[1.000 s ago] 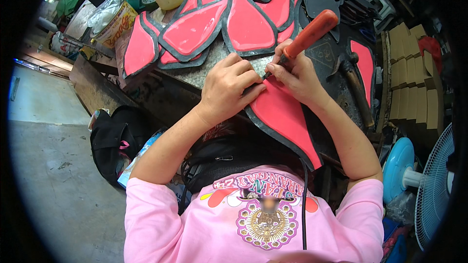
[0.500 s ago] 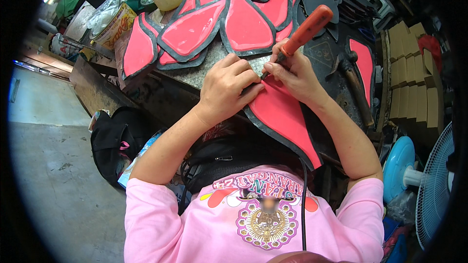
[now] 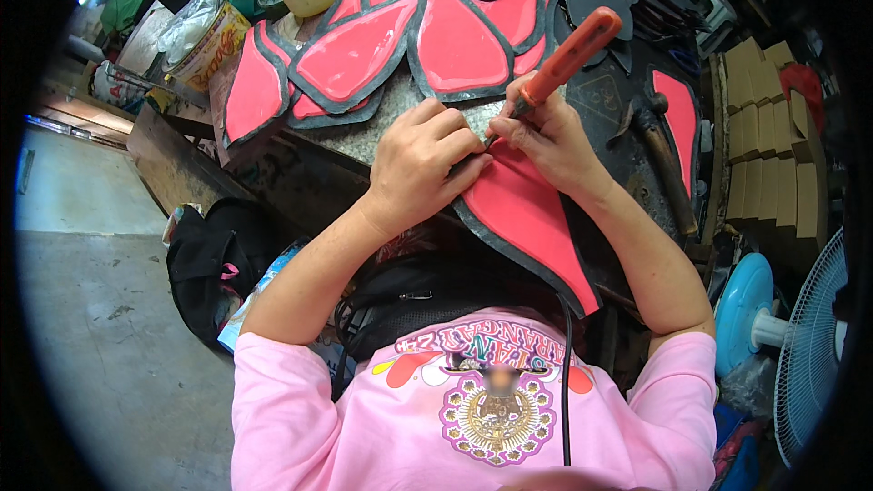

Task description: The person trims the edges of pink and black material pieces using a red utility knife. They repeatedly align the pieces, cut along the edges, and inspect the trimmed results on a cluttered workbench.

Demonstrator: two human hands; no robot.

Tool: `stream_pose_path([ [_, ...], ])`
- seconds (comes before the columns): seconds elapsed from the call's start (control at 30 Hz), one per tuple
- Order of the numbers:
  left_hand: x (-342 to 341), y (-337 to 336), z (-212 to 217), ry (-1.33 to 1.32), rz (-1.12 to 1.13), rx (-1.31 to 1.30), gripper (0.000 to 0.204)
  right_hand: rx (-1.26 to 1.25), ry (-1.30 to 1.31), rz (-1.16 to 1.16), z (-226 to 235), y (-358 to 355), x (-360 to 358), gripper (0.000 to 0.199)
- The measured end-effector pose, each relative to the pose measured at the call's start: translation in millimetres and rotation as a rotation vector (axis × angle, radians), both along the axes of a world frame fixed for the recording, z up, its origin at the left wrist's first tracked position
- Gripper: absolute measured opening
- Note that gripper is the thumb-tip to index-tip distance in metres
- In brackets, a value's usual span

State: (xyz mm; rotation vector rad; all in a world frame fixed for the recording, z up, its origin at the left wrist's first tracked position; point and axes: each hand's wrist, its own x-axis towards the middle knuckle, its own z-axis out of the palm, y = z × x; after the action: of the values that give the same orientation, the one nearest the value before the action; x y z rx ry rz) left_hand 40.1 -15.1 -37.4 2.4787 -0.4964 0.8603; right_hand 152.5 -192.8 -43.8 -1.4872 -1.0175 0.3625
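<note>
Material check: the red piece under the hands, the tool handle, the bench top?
Red piece: looks like flexible sheet, glossy red face with a matte black border; vinyl or rubber, can't tell which. Tool handle: orange, smooth, slight sheen, probably plastic or painted wood. Bench top: grey speckled slab, looks like stone or terrazzo.

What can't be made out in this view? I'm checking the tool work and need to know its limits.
- Tool tip: head view, hidden between left hand and right hand.
- Pink piece top edge: covered by both hands.
- Fan: cut off by the dark rim.
- Hammer head: too dark to tell.
</note>
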Motion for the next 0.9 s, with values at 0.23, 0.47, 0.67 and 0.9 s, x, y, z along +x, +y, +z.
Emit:
stream_pose_path([
  [0.23, 0, 0, 1, 0.015, 0.000, -0.003, 0.018, 0.003, -0.061, 0.018, 0, 1, 2, 0.025],
  [0.47, -1, 0, 0, 0.008, 0.004, -0.009, 0.016, -0.225, -0.346, -0.362, 20, -20, 22, 0.029],
  [0.67, -1, -2, 5, 0.022, 0.013, 0.056, 0.016, -0.553, -0.546, -0.588, 23, -37, 54, 0.028],
  [0.9, -1, -9, 19, 0.028, 0.023, 0.311, 0.016, -0.614, -0.540, -0.687, 18, -44, 66, 0.023],
])
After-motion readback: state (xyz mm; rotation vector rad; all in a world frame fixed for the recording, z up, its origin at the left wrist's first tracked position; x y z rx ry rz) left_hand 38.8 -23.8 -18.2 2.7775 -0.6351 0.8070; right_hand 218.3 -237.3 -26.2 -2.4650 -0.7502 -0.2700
